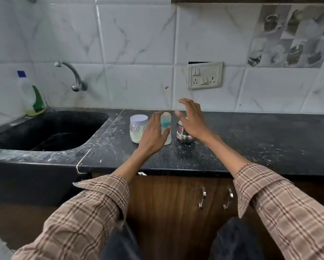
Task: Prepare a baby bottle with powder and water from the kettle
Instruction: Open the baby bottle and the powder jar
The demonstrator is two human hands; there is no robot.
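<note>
Both hands open, gripping nothing: left hand [153,134] spread beside the baby bottle [166,128] at frame centre, right hand [192,119] hovering over the small steel kettle [183,135]. Risk, I'd say: that tall, light plastic bottle tips if brushed, and a loose grip on smooth metal spills water. Left of the bottle, the lidded powder jar [138,130], glassy and round, on speckled black counter [251,139].

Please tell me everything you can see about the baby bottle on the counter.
The baby bottle stands upright on the dark counter, between a powder jar and a steel pot. It looks like clear plastic, with a rounded translucent cap and a blue collar beneath. The open left hand partly covers it; contact is unclear.
</note>
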